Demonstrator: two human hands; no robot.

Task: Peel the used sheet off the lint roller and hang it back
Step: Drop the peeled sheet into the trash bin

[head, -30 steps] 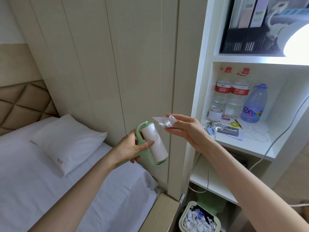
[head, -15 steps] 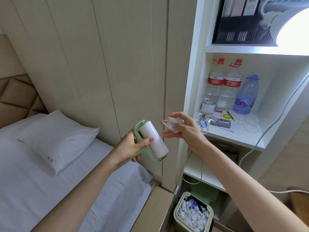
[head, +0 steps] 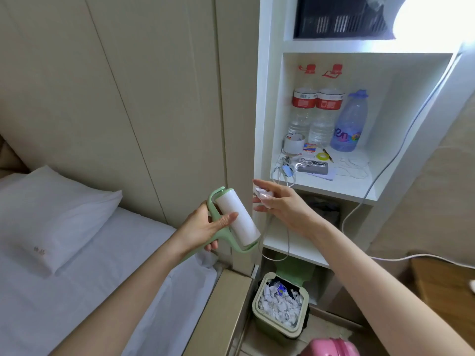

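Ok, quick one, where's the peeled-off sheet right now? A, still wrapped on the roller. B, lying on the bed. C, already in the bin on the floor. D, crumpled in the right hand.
D: the crumpled sheet sits pinched in the right hand, apart from the lint roller that the left hand holds, and above the bin.

Shelf: bottles, tape. Bed: pillow.

Both forearms bare, no sleeves, watch or rings showing.
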